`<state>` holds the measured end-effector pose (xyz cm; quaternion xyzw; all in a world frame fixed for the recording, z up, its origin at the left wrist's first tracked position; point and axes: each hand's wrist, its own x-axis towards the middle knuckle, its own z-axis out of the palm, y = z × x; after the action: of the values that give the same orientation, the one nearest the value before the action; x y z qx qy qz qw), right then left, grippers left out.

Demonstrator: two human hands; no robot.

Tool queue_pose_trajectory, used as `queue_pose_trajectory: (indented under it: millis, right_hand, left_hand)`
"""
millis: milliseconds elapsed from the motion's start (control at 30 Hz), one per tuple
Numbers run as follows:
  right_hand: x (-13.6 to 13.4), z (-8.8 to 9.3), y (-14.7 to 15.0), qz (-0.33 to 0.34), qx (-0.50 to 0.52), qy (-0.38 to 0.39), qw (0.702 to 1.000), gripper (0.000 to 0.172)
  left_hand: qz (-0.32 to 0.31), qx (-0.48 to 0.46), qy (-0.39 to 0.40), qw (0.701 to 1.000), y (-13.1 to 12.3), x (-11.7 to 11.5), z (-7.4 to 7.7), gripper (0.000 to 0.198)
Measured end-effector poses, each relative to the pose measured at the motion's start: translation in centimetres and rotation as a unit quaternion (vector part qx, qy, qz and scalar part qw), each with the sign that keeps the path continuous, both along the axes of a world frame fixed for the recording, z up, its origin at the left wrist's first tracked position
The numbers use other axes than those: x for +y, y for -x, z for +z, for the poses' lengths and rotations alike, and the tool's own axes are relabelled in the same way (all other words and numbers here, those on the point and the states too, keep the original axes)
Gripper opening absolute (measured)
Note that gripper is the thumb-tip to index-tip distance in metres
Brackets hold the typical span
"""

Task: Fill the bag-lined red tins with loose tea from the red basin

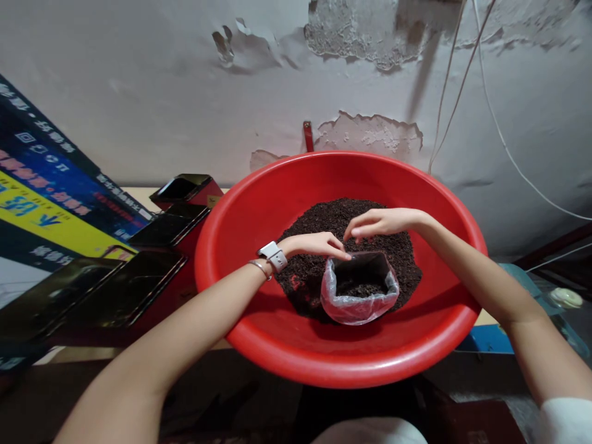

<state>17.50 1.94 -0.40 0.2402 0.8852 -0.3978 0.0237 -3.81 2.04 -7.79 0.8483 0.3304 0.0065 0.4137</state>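
Note:
A clear plastic bag (359,310) stands in a large red basin (342,364), its squarish mouth open upward and its edge folded outward. Dark crumbly material lies inside it. Around and behind the bag, a heap of the same-looking dark loose material (342,213) covers the basin's floor. My left hand (319,243), with a white watch at the wrist, has its fingertips on the bag's back left rim; the thumb is hidden. Over the heap, just behind the bag, my right hand (382,223) hangs with fingers loosely bent and apart, holding nothing that I can see.
To the left stand several dark, shiny open-topped boxes (171,227) in a row, beside a printed sign board (55,185). A peeling white wall (161,92) rises behind the basin. Thin cables (490,111) hang at the right. A blue object (490,339) lies beneath my right forearm.

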Motion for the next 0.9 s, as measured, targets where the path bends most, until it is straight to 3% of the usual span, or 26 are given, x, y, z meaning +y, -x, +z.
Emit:
queue_pose_trajectory:
  millis: [133,233,333,467,600,733,900]
  right_hand:
    - [4.3,-4.0,0.3,-0.211,-0.027,-0.13,0.968,0.043]
    - [7.8,-7.6,0.9,-0.265,-0.174,-0.21,0.925,0.054]
    - [10.7,-10.4,1.7,-0.276,-0.231,-0.245,0.9,0.067]
    - [13.5,-12.7,3.0,-0.277,-0.182,-0.277,0.902,0.065]
    - [15.1,-14.7,3.3,-0.293,-0.183,-0.269,0.899,0.077]
    - [15.3,-16.1,2.7,-0.294,-0.169,-0.296,0.893,0.078]
    - [13.4,-15.9,1.7,-0.244,-0.179,-0.303,0.904,0.078]
  left_hand:
    - [-0.004,0.0,0.002,1.0,0.0,-0.4,0.4,0.044]
    - [-0.004,0.005,0.0,1.0,-0.1,-0.5,0.4,0.047]
    - [-0.001,0.008,-0.009,1.0,-0.1,-0.5,0.5,0.049]
    - [0.004,0.029,-0.017,0.999,-0.3,-0.8,0.8,0.051]
    - [-0.009,0.04,-0.023,0.999,-0.3,-0.9,1.0,0.048]
    - [-0.01,0.037,-0.022,0.999,-0.2,-0.8,0.9,0.048]
    - [-0.001,0.05,-0.021,0.999,-0.2,-0.8,0.8,0.05]
